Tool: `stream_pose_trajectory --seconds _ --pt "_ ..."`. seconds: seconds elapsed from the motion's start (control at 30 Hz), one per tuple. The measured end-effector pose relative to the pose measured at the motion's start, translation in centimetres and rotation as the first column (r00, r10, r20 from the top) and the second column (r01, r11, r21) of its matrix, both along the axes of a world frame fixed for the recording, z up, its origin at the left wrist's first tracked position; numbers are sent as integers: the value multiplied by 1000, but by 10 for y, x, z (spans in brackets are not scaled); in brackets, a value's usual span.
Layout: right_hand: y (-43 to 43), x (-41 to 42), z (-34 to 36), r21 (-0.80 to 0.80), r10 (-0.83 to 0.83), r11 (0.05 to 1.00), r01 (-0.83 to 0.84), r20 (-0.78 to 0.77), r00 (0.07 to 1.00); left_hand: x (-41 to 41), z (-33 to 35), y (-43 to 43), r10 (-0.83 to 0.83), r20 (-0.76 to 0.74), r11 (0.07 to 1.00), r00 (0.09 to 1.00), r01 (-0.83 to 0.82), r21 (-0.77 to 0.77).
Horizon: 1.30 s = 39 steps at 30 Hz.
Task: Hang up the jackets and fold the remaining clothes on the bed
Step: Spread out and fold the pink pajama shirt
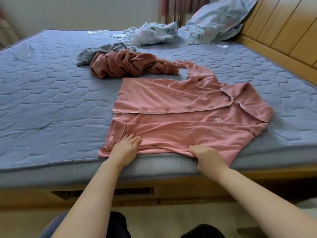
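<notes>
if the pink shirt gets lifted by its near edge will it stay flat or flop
Probably flop: the pink shirt looks thin and creased, and it drapes over the mattress edge. It is likely light; pushed, it should bunch into wrinkles like those by the left hand.

Pink button-front cotton shirt (180, 107): flat on quilted blue-grey mattress (51, 103), at near edge, collar rightward. Left hand (126, 148) and right hand (207, 156): on its near hem. Crumpled brown plush garment (127, 66): behind shirt, touching far sleeve. Grey garment (96, 52): behind-left of that, touching. Pale printed pillow (217, 19): far right, against wooden headboard (283, 31); rumpled printed bedding (151, 34) just left.
</notes>
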State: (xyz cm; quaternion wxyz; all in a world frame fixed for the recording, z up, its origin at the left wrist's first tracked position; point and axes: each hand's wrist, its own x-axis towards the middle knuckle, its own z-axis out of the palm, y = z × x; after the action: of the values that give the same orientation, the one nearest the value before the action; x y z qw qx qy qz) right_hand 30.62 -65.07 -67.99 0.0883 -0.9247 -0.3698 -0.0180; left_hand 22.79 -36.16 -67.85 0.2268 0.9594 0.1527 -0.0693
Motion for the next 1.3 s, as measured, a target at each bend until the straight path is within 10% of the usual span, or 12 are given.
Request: stream_pose_trajectory --seconds 0.2,0.4,0.57,0.8,1.0,1.3 --pt "6 7 17 41 -34 998 45 -238 971 28 10 -19 259 144 965 955 -262 -3" --pt "15 10 30 -5 -103 994 107 -334 937 50 11 -42 24 236 985 972 -63 162" --pt "55 27 39 117 -162 972 203 -291 943 48 12 4 135 255 962 957 -188 195" --pt "147 67 34 120 -176 972 202 -203 963 46 12 55 523 312 843 793 -536 -51" --pt "181 85 41 -21 -186 981 193 -373 909 43 4 78 559 124 815 820 -516 -263" --pt "194 102 59 102 -13 993 67 -462 887 34 24 87 619 379 773 688 -449 -449"
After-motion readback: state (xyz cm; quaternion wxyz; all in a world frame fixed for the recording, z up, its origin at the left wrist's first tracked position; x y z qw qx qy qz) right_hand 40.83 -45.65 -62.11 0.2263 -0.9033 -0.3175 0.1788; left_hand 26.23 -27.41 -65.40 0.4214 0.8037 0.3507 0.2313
